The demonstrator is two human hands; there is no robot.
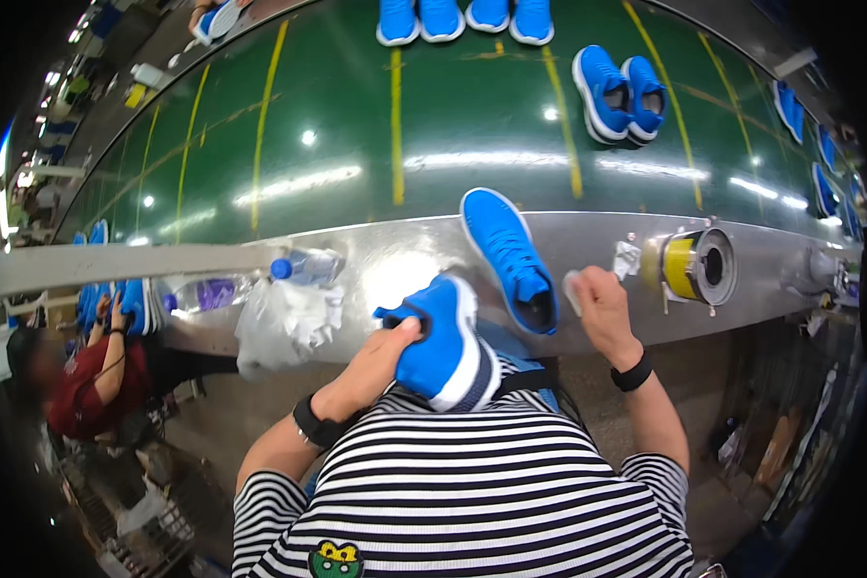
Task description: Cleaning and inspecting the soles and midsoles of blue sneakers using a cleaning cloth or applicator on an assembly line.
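My left hand [368, 368] is closed around the heel opening of a blue sneaker [433, 339] with a white sole. The shoe is tilted close to my body, its sole facing right. A second blue sneaker [511, 252] lies on the metal ledge, its toe reaching over the green belt. To the right of that shoe, my right hand [602, 306] is raised with curled fingers. They pinch a small white wad [573, 292], blurred and partly hidden, clear of both shoes.
A yellow-banded can [684, 267] and a crumpled white scrap [627, 257] stand right on the ledge. At left are a white plastic bag [284, 323] and a blue-capped bottle [303, 266]. Sneaker pairs [618, 96] rest on the green belt [347, 116]. A person in red [96, 385] works at far left.
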